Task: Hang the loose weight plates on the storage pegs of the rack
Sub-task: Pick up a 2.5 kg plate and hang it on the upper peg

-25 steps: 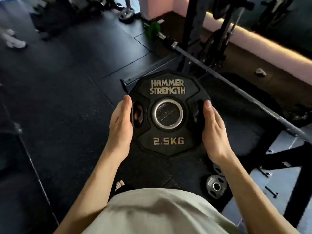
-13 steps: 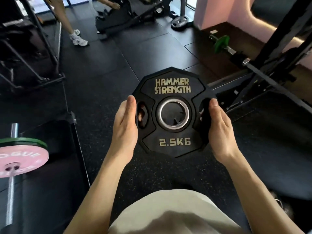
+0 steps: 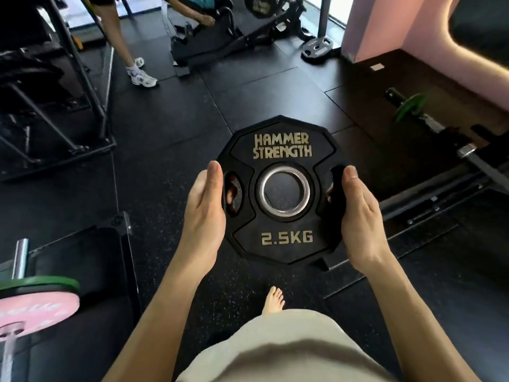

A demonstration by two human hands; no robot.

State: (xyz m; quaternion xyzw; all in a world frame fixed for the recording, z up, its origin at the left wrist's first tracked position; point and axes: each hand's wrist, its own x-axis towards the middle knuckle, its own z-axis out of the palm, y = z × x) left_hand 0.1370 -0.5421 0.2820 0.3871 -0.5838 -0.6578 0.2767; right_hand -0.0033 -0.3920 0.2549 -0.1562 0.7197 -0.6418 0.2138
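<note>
I hold a black weight plate (image 3: 283, 188) up in front of me, over the dark floor (image 3: 170, 161). It says HAMMER STRENGTH at the top and 2.5KG at the bottom in gold letters. It has a shiny metal ring around the hole in the middle. I can see the floor through that hole.

My left hand (image 3: 205, 216) grips the left side of the plate. My fingers go around the back and poke through the slot on that side. My thumb lies along the edge. My right hand (image 3: 358, 213) grips the right side the same way, with fingers curled into the slot there. Both hands are tight on the plate, one on each side.

Below the plate I see my light shirt (image 3: 275, 351) and one bare foot (image 3: 272, 299) on the floor.

Low on my left is a bar with a pink plate (image 3: 35, 307) and a green plate (image 3: 38, 283) on it. To my right a barbell (image 3: 440, 133) with a small green disc (image 3: 409, 107) lies by a black frame (image 3: 429, 199). Far ahead another black plate (image 3: 316, 49) lies flat near a pink wall (image 3: 391, 26). Another person's leg and white shoe (image 3: 141, 75) stand at the far left, by a dark bench machine (image 3: 220, 45).
</note>
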